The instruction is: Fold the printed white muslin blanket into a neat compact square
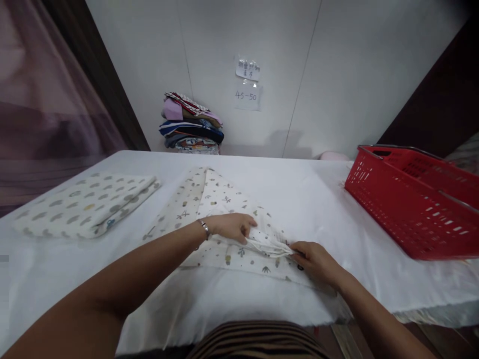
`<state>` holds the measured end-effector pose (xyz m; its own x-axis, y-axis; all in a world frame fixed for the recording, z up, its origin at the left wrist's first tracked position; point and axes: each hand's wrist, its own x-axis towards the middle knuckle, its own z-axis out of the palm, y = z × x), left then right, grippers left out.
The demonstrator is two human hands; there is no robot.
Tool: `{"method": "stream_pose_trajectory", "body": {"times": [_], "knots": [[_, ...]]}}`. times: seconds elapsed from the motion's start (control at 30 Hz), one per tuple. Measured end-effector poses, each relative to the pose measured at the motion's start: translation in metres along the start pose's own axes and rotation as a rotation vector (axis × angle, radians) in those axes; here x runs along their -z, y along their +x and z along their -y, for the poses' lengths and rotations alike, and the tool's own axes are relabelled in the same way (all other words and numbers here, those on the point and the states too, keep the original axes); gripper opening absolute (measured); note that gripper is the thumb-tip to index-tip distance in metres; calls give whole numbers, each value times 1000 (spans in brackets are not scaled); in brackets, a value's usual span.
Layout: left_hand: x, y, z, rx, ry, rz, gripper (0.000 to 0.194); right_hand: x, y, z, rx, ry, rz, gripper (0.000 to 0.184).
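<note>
A white cloth [228,194] with small grey and yellow plant prints lies partly folded in front of me on the white-covered table [299,194]. My left hand [232,227], with a bracelet at the wrist, rests over its middle, fingers curled onto a bunched fold. At the cloth's right end, my right hand [316,259] pinches a gathered edge between thumb and fingers. The bunched strip runs between both hands. To the left lies another white cloth [82,204] with grey cloud-like prints, folded into a flat rectangle and apart from my hands.
On the right of the table stands a red perforated plastic basket [407,209] with metal handles. A stack of folded fabrics [192,124] sits beyond the far edge, against the wall. Paper notes [247,95] are taped to the wall. A pinkish curtain [48,99] hangs at left.
</note>
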<state>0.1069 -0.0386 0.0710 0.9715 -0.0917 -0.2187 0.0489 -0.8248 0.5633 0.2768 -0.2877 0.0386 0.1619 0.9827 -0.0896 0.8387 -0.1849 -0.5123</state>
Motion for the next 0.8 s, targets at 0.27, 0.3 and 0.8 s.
{"method": "stream_pose_trajectory", "body": {"times": [0.27,0.3,0.8], "knots": [[4,1,-16,70,16,93,5,1,0,2,-21,7,-2,23],[3,-5,-20,31,65,62,3,1,0,3,-23,15,-1,23],[-41,-57,-46,-194,461,-434,20,-2,-3,9,32,17,-14,23]]}}
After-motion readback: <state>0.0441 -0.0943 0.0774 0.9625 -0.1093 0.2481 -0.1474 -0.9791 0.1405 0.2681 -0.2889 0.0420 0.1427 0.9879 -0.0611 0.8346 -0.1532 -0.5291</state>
